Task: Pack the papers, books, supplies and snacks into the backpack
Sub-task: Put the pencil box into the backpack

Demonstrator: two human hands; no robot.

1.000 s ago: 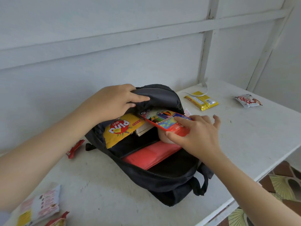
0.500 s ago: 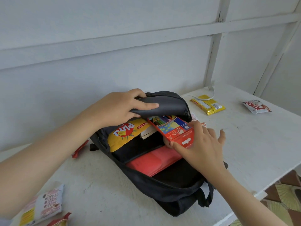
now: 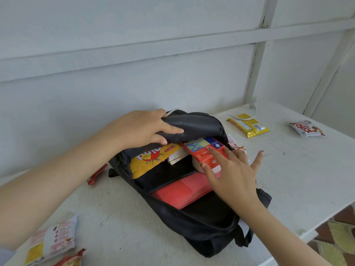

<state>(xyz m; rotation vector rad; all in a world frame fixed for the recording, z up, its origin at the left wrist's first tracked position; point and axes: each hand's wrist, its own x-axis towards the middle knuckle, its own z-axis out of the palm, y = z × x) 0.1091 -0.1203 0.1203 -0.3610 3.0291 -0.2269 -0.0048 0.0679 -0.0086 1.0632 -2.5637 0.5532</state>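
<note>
A black backpack [image 3: 201,223] lies open on the white table [image 3: 297,179]. My left hand [image 3: 142,129] grips its top flap and holds it up. My right hand [image 3: 230,169] presses straight fingers on a red box of coloured pencils [image 3: 203,150], which is partly under the flap. Inside the bag are a yellow snack bag [image 3: 151,160], white book edges [image 3: 175,157] and a red folder [image 3: 182,189].
Snack packets lie around the bag: a yellow one [image 3: 247,126] and a white-red one [image 3: 306,128] at the back right, a red one [image 3: 97,173] left of the bag, two [image 3: 51,240] near the front left. A white cable [image 3: 247,114] runs by the wall. The table's edge is at the right.
My right hand has pushed the pencil box deeper into the bag, under the flap, and its fingers have spread flat on it. My left hand keeps hold of the flap.
</note>
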